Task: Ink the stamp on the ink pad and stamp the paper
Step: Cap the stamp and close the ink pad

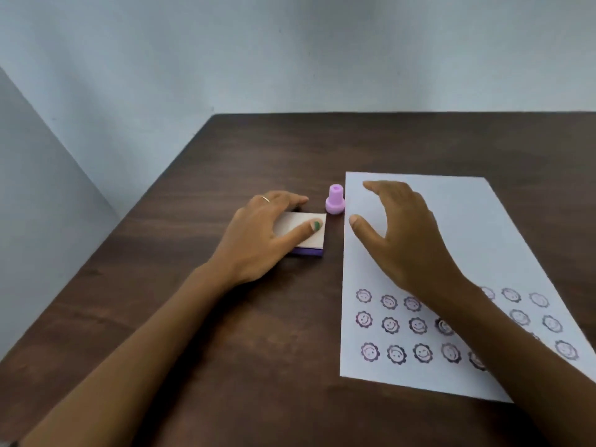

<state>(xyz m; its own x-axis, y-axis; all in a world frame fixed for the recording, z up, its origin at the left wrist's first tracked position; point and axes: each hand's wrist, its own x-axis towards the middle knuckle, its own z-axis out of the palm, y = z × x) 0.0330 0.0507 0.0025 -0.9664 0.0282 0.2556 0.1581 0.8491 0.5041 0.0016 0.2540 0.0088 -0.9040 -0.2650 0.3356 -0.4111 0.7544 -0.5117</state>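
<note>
A small pink stamp [335, 201] stands upright on the dark wooden table [264, 150], between the ink pad and the paper. The ink pad [311, 237], a flat box with a white lid and purple base, lies left of it. My left hand [261, 233] grips the pad, thumb on the lid and fingers over its far edge. My right hand [400, 233] hovers open above the white paper [467, 227], thumb and fingers spread, just right of the stamp and not touching it. Several rows of round smiley stamp marks [390, 324] cover the paper's near part.
A pale wall stands behind the table's far edge, and the table's left edge runs diagonally toward me. My right forearm hides some of the stamp marks.
</note>
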